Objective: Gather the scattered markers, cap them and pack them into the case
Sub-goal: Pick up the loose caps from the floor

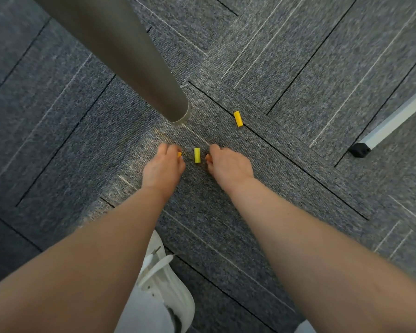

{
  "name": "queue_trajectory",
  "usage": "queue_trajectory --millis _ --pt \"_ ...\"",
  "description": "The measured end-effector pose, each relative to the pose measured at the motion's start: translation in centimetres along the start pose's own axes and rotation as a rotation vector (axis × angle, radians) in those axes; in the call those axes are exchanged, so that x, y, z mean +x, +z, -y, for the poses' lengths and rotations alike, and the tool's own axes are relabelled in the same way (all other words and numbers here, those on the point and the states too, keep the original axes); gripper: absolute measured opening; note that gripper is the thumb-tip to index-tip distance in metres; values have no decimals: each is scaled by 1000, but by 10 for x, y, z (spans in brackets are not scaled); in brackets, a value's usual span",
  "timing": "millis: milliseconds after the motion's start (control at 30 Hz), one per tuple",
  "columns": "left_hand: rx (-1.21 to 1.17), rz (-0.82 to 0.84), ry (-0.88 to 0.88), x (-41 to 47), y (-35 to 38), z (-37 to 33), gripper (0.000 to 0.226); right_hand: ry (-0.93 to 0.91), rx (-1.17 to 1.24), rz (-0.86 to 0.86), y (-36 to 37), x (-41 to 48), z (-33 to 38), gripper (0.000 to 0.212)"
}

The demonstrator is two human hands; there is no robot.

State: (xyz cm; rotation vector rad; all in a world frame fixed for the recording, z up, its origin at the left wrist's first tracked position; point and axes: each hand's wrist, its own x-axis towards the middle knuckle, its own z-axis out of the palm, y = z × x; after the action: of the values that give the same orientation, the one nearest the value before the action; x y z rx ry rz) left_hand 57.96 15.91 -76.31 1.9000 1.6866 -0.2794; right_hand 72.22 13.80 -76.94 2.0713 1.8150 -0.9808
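Floor: grey carpet tiles with dark seams and pale stripes [298,68]; everything listed below rests on them.
Left hand: left hand [163,164] is lowered to the carpet with its fingers curled, pinching a small yellow piece [179,154] at the fingertips. Most of the piece is hidden, so whether it is a cap or a marker cannot be told.
Right hand: right hand [228,164] is lowered to the carpet with its fingers curled under, gripping a small orange piece [208,157] that shows only at the fingertips.
Item 1: short yellow plastic cylinder [197,155], cap-like, lying flat on the carpet between the two hands and apart from both.
Item 2: second short yellow plastic cylinder [237,118], lying farther out and to the right, beside a dark seam and well apart from both hands.
Table part: grey round metal table leg [130,56], slanting down from the upper left; its foot stands on the carpet just beyond the left hand.
Frame part: white bar with a black end cap [360,150], at the right edge, on the carpet.
Footwear: white laced shoe [163,272], between the forearms, near the bottom.
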Motion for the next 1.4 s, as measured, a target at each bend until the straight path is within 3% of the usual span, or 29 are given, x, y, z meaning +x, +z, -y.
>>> queue_trajectory --millis 133,233,367,500,667,1033,1267,1400 --pt "-85 21 -22 -1 3 -13 21 33 67 12 -5 -4 -3 24" --pt "-142 -14 -48 0 4 -21 11 84 235 -75 -11 -9 -15 27" --pt "-182 -52 -44 3 5 -25 29 93 443 -201 -16 -9 -34 29" --pt "-153 -67 -29 4 8 -24 37 168 496 -270 -25 0 -47 1" --pt "-108 -6 -88 4 9 -29 44 115 362 -334 -39 18 -46 16" --pt "72 77 -23 8 14 -42 31 175 35 -75 -58 45 -33 28" --pt "-102 23 -1 10 -6 -55 27 162 211 -58 -57 15 -42 28" --pt "-130 19 18 -3 -27 -78 26 197 572 -119 -67 -20 -54 11"
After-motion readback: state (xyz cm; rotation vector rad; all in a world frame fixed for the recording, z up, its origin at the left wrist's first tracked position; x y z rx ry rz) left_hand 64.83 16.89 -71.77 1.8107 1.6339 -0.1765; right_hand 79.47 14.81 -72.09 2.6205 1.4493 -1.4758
